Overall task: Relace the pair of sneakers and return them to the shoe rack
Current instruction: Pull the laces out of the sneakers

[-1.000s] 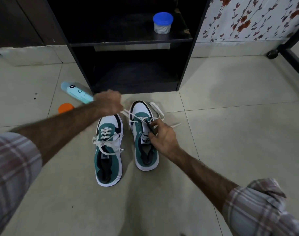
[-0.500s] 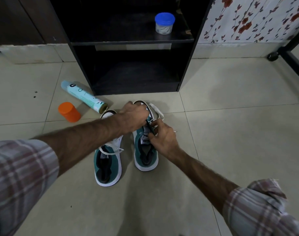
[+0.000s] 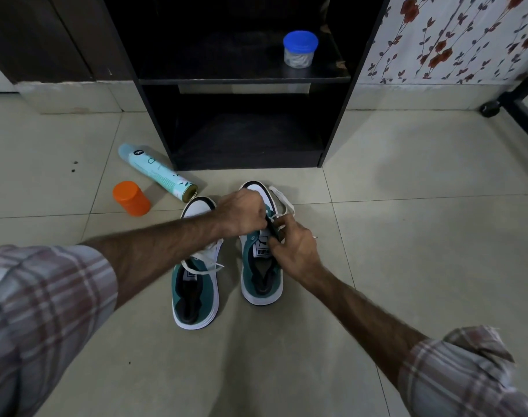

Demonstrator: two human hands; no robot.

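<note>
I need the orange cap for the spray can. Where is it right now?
In the head view the orange cap stands on the floor tiles at left, just beside the lying spray can and left of the laced sneaker.

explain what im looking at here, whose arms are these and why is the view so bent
No machine here: a person wears a wide-angle camera on the head, looking down at their own arms, which bends the edges of the picture. Two green and white sneakers stand on the tiled floor. The left sneaker is already laced. Both hands work on the right sneaker: the left hand and the right hand pinch its white lace near the eyelets. Nearby lie a spray can on its side and an orange cap. Behind stands a dark shoe rack with a blue-lidded jar on its shelf.
</note>
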